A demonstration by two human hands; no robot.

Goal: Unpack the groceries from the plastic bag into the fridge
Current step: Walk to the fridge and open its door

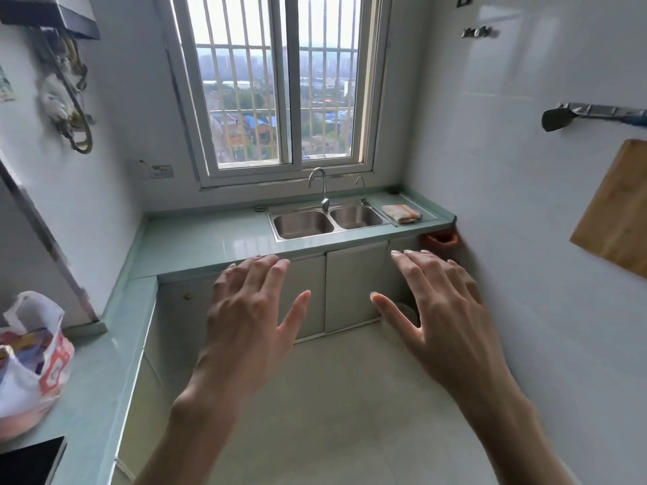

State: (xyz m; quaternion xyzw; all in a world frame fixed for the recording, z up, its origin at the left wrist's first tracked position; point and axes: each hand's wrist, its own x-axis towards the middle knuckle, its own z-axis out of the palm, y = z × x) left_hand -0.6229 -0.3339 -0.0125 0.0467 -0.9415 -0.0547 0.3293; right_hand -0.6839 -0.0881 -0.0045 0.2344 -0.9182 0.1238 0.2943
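One plastic bag [33, 358] stands at the lower left of the frame on the green tabletop [196, 246], full and not yet unpacked. It looks thin, soft and probably slippery, so I would take it by the two handle loops on top. In the middle, the left hand [245, 320] and right hand [437, 309] hover with fingers spread, holding nothing.

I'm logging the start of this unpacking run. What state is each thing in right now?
left hand: open, fingers spread, holding nothing
right hand: open, fingers spread, holding nothing
plastic bag: on the counter at left, top open, still full
sink: both basins bare, tap not running
window: shut, barred outside
cabinet doors: shut
cloth: folded, right of the sink
cutting board: hanging on the right wall
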